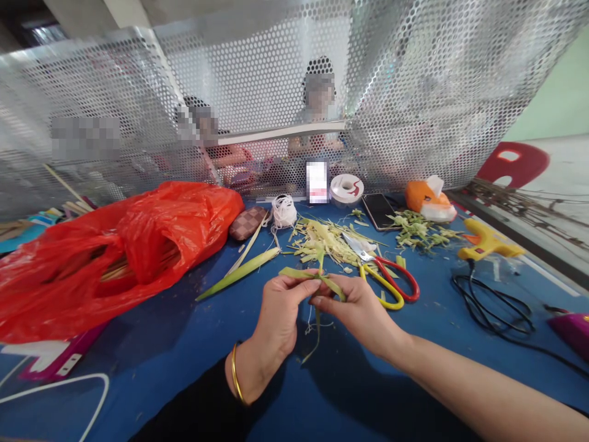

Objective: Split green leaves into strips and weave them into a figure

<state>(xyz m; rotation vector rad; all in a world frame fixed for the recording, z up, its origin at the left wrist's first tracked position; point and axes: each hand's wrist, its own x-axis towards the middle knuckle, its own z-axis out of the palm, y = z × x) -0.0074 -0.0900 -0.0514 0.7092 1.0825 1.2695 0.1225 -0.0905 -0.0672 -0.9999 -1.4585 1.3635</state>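
Observation:
Between my two hands is a folded piece of green leaf strip [339, 291], its ends sticking out to the left, up and to the right, with a thin tail hanging below. My left hand [281, 302] pinches it between thumb and fingers. From the other side my right hand [352, 299] grips the same leaf, its fingertips close to the left thumb. Scissors [396, 277] with one red and one yellow handle lie just beyond my right hand. A long green leaf [243, 271] rests on the blue table to the left. Leaf scraps [322, 240] are heaped beyond my hands.
A red plastic bag [151, 227] covers the left side, beside a checked pouch [248, 222]. White string [284, 212], a ribbon spool [346, 189] and a phone [380, 211] line the back. A yellow glue gun [490, 240] with a coiled cord is right. Behind perforated sheeting [257, 67] sit people.

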